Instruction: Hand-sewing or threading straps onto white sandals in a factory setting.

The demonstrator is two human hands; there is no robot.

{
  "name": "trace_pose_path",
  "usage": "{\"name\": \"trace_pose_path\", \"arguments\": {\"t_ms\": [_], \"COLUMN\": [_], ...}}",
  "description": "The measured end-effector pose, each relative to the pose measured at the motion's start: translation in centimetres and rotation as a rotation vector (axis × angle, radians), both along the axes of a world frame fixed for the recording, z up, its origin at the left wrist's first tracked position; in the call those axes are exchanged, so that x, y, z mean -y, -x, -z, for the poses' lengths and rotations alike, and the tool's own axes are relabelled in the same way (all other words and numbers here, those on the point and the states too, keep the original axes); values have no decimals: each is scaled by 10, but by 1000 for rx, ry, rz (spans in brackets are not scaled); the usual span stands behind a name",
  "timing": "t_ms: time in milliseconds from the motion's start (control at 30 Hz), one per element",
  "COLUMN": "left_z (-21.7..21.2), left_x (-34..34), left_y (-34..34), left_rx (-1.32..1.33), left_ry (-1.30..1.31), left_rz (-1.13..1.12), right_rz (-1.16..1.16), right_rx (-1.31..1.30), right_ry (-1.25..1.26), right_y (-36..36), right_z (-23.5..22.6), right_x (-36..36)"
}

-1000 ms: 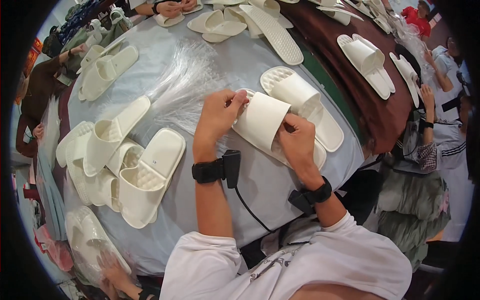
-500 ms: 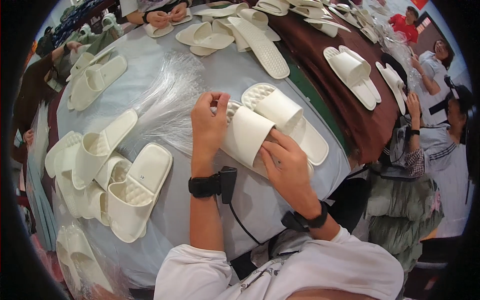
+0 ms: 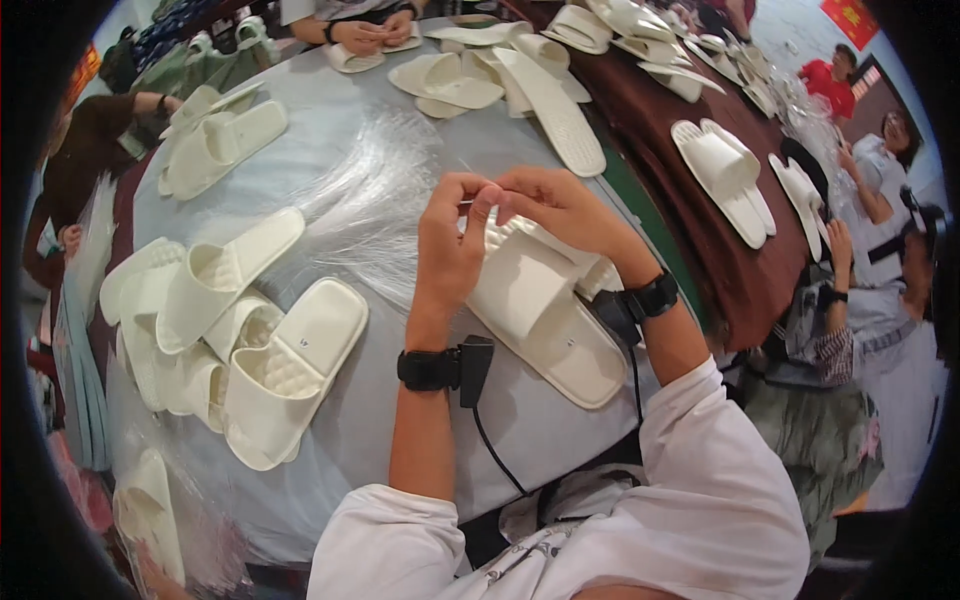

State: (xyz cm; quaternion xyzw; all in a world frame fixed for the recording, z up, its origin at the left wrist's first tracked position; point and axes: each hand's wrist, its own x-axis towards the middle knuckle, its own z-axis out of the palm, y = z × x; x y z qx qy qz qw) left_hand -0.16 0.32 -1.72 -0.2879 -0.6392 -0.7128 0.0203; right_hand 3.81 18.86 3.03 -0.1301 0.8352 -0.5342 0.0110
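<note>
Just above the toe end of a cream slipper (image 3: 520,292), my two hands meet at the fingertips. My left hand (image 3: 452,235) is closed, thumb pressed to its fingers. Closed in a pinch too, my right hand (image 3: 568,212) arches over from the right. Whatever lies between the fingertips is too small or hidden to make out. A second cream slipper (image 3: 598,274) sits beside the first, mostly covered by my right hand and wrist. Left of my hands, a loose fan of thin clear plastic strands (image 3: 375,175) spreads over the table.
Several cream slippers (image 3: 280,400) are piled at the left of the grey-covered table (image 3: 400,440). More slippers (image 3: 455,80) lie at the far side, near another person's hands (image 3: 370,38). A dark red cloth (image 3: 650,120) carrying slippers borders the right, where people sit.
My right hand has left the near slipper's strap opening and moved up to meet my left hand's fingertips. The whole view has shifted slightly.
</note>
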Motion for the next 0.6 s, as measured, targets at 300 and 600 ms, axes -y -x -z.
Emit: {"name": "trace_pose_path", "arguments": {"t_ms": [300, 600], "left_z": [-4, -11], "left_x": [-6, -6], "left_y": [-8, -9], "left_rx": [136, 353], "left_ry": [-109, -101], "left_rz": [23, 95], "right_rz": [160, 256], "right_rx": [-16, -5], "right_ry": [298, 362], "right_y": [-8, -15], "right_z": [18, 11], "right_x": [3, 0]}}
